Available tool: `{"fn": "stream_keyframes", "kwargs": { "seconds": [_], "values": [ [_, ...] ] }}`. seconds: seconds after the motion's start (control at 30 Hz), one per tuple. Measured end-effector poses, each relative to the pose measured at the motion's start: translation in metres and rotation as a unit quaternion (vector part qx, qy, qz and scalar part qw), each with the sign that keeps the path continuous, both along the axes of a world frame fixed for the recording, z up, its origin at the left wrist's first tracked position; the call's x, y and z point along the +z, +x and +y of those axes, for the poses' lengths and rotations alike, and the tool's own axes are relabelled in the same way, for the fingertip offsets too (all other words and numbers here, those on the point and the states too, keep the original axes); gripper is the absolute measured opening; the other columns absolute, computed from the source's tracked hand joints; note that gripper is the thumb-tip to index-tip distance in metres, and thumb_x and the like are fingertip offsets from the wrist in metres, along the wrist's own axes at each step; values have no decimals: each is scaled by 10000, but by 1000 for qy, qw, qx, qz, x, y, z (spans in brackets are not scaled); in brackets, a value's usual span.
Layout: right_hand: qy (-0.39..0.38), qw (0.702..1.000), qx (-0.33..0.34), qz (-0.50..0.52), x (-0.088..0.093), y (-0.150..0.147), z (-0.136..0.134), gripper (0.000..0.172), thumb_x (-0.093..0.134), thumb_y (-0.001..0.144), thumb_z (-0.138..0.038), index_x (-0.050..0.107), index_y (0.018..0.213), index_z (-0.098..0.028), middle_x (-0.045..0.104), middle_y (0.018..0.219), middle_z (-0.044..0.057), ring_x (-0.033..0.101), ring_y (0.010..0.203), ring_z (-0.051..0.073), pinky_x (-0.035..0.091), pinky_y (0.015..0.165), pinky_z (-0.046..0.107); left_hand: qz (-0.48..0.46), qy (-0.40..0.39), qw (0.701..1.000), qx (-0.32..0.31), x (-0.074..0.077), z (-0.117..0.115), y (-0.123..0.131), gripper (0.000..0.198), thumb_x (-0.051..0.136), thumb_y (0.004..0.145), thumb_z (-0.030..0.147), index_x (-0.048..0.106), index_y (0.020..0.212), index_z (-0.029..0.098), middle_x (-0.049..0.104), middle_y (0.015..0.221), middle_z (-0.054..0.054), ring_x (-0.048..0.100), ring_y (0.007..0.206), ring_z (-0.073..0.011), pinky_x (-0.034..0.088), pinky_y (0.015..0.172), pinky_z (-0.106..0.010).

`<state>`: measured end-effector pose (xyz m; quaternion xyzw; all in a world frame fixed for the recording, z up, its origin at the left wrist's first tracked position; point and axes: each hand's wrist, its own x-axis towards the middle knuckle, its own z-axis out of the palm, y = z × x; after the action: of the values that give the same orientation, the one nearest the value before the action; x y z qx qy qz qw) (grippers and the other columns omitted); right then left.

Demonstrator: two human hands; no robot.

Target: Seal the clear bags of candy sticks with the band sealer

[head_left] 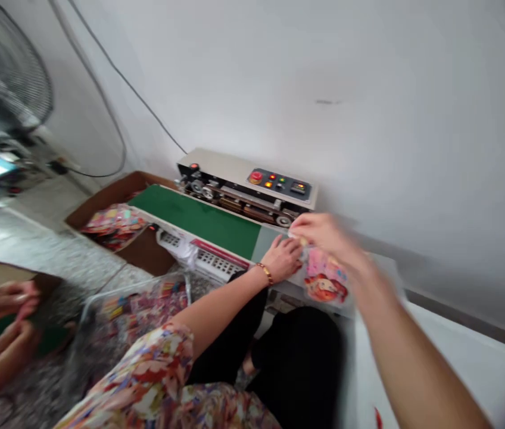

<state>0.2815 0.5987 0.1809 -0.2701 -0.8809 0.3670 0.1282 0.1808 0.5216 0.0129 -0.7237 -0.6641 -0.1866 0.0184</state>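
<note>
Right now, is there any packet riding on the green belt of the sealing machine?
No, the green belt lies bare; the pink printed packet sits at its right end under the left hand and right hand.

We observe both hands, left hand [284,256] and blurred right hand [324,235], pressing a pink printed packet [326,280] flat beside the sealing machine [248,187] and its green belt [199,217].
</note>
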Motion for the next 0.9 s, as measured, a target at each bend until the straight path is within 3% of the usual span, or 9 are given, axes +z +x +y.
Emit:
{"fn": "stream_keyframes", "kwargs": {
  "seconds": [0.07,0.13,0.2,0.27,0.37,0.43,0.63,0.77,0.9],
  "values": [
    [-124,977,10,174,26,2,7,263,653,826,-451,698,918,-208,504,536,-62,412,431,91,354,478,224,7,3,1000,-3,-2,1,-1,408,505,988,350,533,1351,166,480,1498,-133,432,1375,-255,298,1199,-515],
    [-155,959,-9,236,28,10,16,250,658,813,-448,686,906,-217,524,554,-62,440,448,94,370,485,221,10,1,1000,-1,-4,1,-1,407,498,991,352,528,1350,163,473,1505,-133,438,1370,-251,310,1194,-517],
    [-69,988,-49,128,6,14,25,206,640,804,-390,697,819,-193,637,643,-3,556,558,134,432,539,243,10,-2,1000,7,-4,-1,1,407,509,987,349,530,1344,154,482,1497,-134,437,1373,-254,319,1191,-524],
    [66,994,-86,-2,-32,13,33,181,558,836,-281,720,816,-203,723,801,41,627,737,176,490,679,281,10,1,1000,14,-5,-2,3,425,516,984,347,516,1360,147,472,1504,-138,419,1391,-262,314,1195,-531],
    [204,966,-74,-137,-83,6,37,327,446,893,-142,748,999,-212,721,1140,78,623,1027,214,472,880,320,9,3,1000,20,-5,-2,5,459,501,991,344,482,1402,139,452,1521,-151,409,1404,-272,288,1210,-539],
    [261,945,-34,-194,-101,2,31,383,399,927,-115,733,1085,-217,680,1242,87,585,1100,236,441,922,349,7,-2,1000,23,-4,-2,5,476,487,998,346,466,1424,137,454,1520,-158,412,1406,-274,279,1216,-541],
    [314,917,-19,-244,-102,2,22,434,373,936,-99,686,1209,-222,633,1287,126,537,1117,288,399,936,414,7,-12,1000,26,-1,-2,8,520,482,996,321,418,1469,115,425,1544,-169,410,1413,-272,291,1219,-514],
    [259,935,-29,-241,-101,9,36,479,360,921,-90,671,1253,-238,630,1342,92,540,1158,281,408,960,427,1,-14,1000,26,0,-3,7,488,492,981,288,455,1440,125,442,1535,-159,424,1402,-281,299,1213,-522],
    [208,955,-116,-179,-108,27,50,508,370,889,-74,653,1285,-217,647,1336,62,558,1208,233,415,1017,384,-7,-10,999,34,0,-1,5,458,518,964,276,499,1391,112,453,1525,-161,428,1400,-288,312,1209,-519]
  ]
}}
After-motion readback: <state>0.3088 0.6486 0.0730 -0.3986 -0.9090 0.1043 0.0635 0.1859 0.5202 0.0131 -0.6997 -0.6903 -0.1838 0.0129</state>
